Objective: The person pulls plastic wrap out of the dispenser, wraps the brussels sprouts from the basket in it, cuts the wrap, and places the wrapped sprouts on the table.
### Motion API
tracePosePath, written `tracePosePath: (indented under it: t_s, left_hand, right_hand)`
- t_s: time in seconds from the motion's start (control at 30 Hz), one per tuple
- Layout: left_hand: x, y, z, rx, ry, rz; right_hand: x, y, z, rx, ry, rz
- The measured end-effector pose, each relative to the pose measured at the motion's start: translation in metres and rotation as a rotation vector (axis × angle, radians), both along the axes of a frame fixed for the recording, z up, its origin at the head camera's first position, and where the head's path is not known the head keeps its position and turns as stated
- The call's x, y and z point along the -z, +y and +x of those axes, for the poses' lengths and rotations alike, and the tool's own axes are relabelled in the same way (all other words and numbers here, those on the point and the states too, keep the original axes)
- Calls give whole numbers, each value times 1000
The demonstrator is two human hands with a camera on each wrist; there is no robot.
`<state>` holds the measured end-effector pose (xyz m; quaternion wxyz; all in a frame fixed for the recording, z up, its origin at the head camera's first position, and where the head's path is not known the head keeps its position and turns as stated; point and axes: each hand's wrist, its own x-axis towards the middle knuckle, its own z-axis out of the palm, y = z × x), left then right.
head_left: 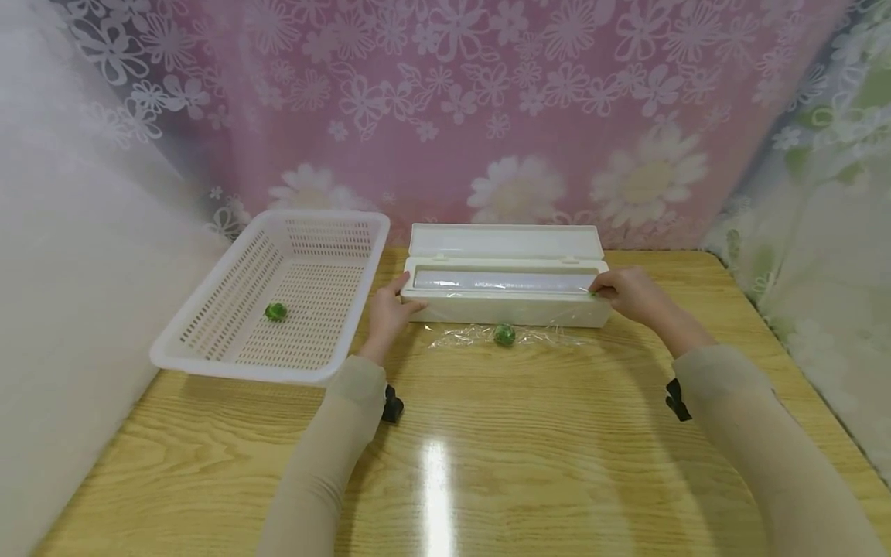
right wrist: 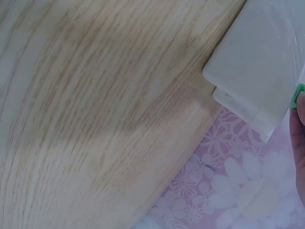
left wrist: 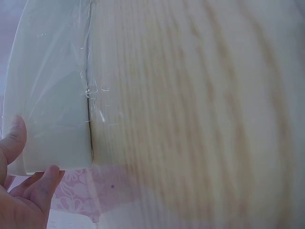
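Currently, left hand (head_left: 391,313) is gripping the long white plastic box (head_left: 504,310); opposite, right hand (head_left: 628,294) is pinching a green tab (right wrist: 297,97); firm bracing should be helping.

Seemingly a home, exact room unclear: a wood-grain table (head_left: 529,456) beneath the left hand (head_left: 390,313) and right hand (head_left: 629,294), flowered pink backdrop (head_left: 431,131) beyond them, a household basket (head_left: 244,374) beside the left hand, a cling-film box (head_left: 480,311) between both
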<state>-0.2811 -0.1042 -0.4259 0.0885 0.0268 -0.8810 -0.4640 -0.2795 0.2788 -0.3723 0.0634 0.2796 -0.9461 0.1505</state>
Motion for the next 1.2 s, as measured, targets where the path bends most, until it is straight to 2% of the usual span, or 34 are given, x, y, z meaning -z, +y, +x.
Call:
tracePosePath:
  t_s: [0.43, 0.8, 1.2]
  left_hand:
    - [0, 4, 0, -3, -9, -22]
    - [-2, 6, 2, 13, -6, 16]
    - [1, 1, -1, -1, -13, 26]
  right_hand:
    - [-5, 1, 5, 26, -37, 14]
    - [-5, 7, 5, 44, -47, 13]
    - [-4, 17, 3, 86, -78, 3]
